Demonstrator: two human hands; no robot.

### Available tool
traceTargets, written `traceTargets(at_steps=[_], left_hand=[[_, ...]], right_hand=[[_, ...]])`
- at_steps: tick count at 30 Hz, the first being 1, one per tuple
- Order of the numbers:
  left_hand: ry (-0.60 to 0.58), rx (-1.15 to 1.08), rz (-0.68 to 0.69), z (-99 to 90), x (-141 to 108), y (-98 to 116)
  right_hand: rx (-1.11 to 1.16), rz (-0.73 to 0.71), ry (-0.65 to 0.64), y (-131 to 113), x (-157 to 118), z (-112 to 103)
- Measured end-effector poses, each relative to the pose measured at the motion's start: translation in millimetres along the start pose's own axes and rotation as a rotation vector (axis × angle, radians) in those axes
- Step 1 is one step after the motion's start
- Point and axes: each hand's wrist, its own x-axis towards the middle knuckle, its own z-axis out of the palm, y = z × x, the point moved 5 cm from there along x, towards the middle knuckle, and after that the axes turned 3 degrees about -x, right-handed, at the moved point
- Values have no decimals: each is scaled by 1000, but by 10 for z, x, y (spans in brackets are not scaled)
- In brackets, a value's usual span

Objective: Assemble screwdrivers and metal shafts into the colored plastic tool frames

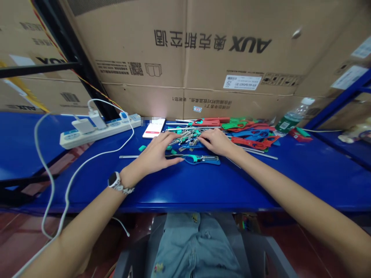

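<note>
My left hand (159,150) hovers beside a half-open long-nosed lighter (203,158) that lies flat on the blue table. Its fingers are apart, the thumb near the lighter's blue casing. A teal part, a clear section and a thin metal tube (128,156) show on this lighter. My right hand (216,142) reaches into a pile of small metal and clear parts (189,136); its fingertips are pinched together, and what they hold is too small to make out. Small green pieces (142,148) lie near the left hand.
Red, green, blue and orange lighter casings (251,135) are heaped behind the right hand. A phone (154,127), a white power strip (101,131) with cables, and a plastic bottle (294,117) stand around. Large cardboard boxes (185,61) wall off the back.
</note>
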Motion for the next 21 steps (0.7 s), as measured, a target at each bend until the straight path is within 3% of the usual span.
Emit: traceTargets(at_steps=[6, 9, 15, 21], left_hand=[[-32, 72, -91, -434, -541, -324], [-69, 120, -124, -563, -738, -504], [-121, 143, -109, -520, -783, -656], [-144, 134, -99, -442, -735, -695]], right_hand=[[9, 45, 171, -203, 2, -83], [115, -48, 111, -533, 91, -93], [147, -157, -135, -1076, 386, 90], [111, -194, -179, -1158, 490, 184]])
